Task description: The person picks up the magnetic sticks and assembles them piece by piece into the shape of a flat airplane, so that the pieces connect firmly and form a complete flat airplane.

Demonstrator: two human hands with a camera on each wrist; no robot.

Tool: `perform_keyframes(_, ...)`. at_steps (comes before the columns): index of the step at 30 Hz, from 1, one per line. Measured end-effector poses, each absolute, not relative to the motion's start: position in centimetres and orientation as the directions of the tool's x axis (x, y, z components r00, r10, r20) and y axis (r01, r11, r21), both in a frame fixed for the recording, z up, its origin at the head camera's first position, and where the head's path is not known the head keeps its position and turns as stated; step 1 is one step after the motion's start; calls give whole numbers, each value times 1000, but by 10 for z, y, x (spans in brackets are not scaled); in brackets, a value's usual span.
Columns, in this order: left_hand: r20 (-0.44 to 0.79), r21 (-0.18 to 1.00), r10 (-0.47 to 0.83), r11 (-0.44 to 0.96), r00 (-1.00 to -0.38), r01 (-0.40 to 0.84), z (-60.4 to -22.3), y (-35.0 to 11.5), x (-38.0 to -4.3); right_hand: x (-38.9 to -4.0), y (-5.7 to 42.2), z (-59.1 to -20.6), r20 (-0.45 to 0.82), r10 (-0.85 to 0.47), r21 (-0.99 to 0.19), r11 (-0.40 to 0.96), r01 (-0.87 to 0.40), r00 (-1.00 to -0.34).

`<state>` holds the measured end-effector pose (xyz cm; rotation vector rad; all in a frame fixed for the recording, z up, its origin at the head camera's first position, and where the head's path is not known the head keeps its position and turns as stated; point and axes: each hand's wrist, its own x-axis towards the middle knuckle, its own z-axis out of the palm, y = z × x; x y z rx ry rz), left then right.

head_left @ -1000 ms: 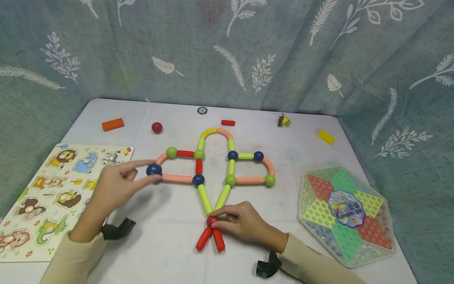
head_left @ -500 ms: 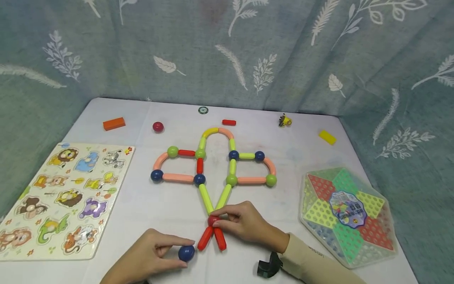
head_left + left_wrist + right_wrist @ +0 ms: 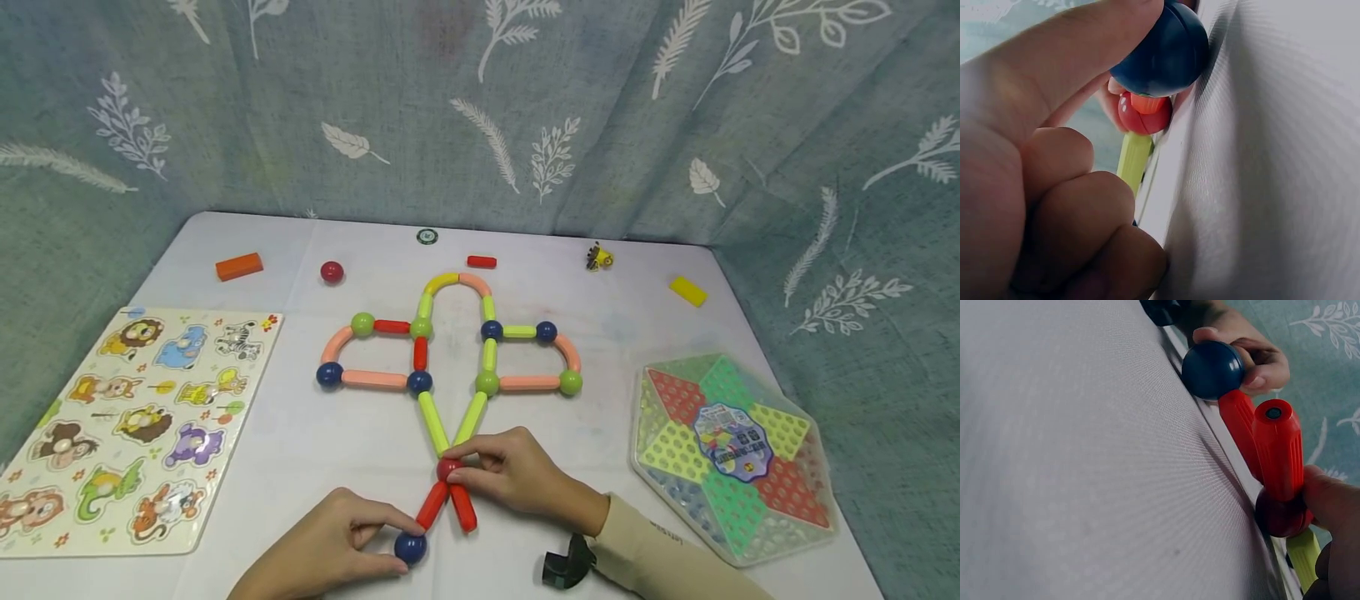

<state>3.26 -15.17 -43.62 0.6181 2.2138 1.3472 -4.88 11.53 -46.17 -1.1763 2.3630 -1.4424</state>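
My left hand (image 3: 318, 542) pinches a blue ball (image 3: 410, 548) between thumb and index finger at the near end of a short red rod (image 3: 431, 506). In the right wrist view that blue ball (image 3: 1213, 370) touches the rod's end. With thumb and index finger my right hand (image 3: 525, 479) holds a red ball (image 3: 448, 470), where two red rods and two yellow-green rods meet. The second red rod (image 3: 462, 508) has a bare end facing me. Beyond the hands, the joined figure of rods and balls lies flat, with a left loop (image 3: 375, 379), a right loop (image 3: 529, 382) and a top arch (image 3: 442, 282).
An animal puzzle board (image 3: 150, 533) lies at left, and a hexagonal Chinese checkers box (image 3: 645, 417) at right. Along the back are an orange block (image 3: 239, 267), a red ball (image 3: 332, 272), a round token (image 3: 427, 237), a red rod (image 3: 482, 262), a small yellow toy (image 3: 599, 257) and a yellow block (image 3: 688, 291).
My left hand let go of the blue ball at the left loop, came toward me, and brought another blue ball against the left red rod. My right hand stayed on the red ball.
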Motion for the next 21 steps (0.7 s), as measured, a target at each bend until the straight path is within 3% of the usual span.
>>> perform_keyframes(12,-78,869,601,431,-795,241,-437,-152,33,-48,115,-465,271,-660,-801,249,-545,-701)
perform_keyframes(17,-173,855,589,488,-789,176,-430,-161,29,-48,115,-465,252,-661,-805,262,-532,-707)
perform_keyframes(21,-201,742,456,649,-867,169,-410,-185,8,-47,115,-465,233,-659,-808,278,-519,-715)
